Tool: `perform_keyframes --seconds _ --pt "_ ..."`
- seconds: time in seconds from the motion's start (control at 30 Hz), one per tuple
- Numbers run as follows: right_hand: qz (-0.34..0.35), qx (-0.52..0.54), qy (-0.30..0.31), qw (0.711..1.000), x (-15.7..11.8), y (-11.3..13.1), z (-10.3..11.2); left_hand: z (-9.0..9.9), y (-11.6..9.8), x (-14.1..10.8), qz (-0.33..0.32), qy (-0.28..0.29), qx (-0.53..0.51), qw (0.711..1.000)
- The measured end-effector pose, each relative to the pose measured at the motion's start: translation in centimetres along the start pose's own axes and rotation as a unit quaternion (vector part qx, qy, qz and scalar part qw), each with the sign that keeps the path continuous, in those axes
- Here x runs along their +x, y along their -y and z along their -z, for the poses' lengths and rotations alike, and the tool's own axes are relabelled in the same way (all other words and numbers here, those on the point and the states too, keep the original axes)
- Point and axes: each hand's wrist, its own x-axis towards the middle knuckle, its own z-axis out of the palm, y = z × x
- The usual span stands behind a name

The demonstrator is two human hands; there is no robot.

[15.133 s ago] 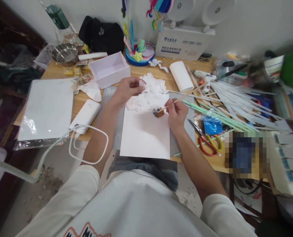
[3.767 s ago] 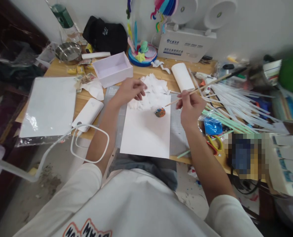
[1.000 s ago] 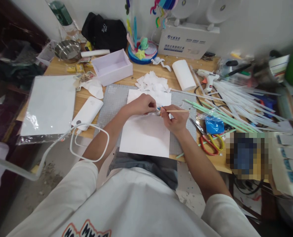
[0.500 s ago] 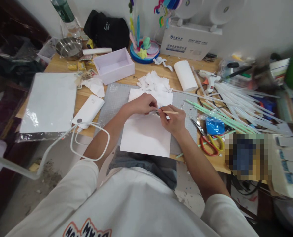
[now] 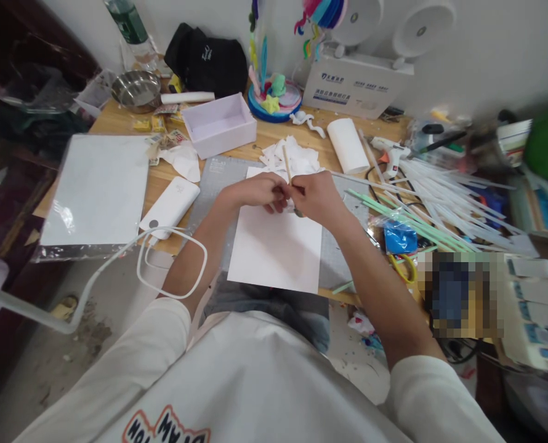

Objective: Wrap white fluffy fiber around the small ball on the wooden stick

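My right hand is closed round a thin, pale wooden stick, whose upper end points away from me. Close against it, my left hand has its fingers bent together over something small and whitish that they mostly hide. A small dark greenish bit shows just under my right fingers, too unclear to name. Both hands are above a white sheet of paper, which lies on a grey cutting mat. Torn white tissue is heaped just beyond the hands.
A white power bank with a looping cable lies left, near a lilac box. To the right are a tissue roll, a glue gun, white sticks, green sticks and partly covered scissors.
My right hand has turned over and shifted up and left, so the stick now points away instead of right. The right forearm now covers part of the scissors.
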Motion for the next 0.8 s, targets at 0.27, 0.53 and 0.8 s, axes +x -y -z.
perform_keyframes --seconds 0.27,0.53,0.8 --pt "-0.016 0.133 -0.195 0.972 -2.6 -1.1 -0.1 0.0 0.3 0.2 -0.005 0.014 0.014 1.000" --pt "-0.163 0.365 -0.407 0.821 -4.2 -3.7 -0.8 2.0 0.0 -0.8 -0.097 -0.086 -0.068 0.989" --pt "-0.170 0.323 -0.377 0.851 -4.4 -4.1 -2.0 5.3 2.9 1.1 -0.142 -0.475 0.053 0.867"
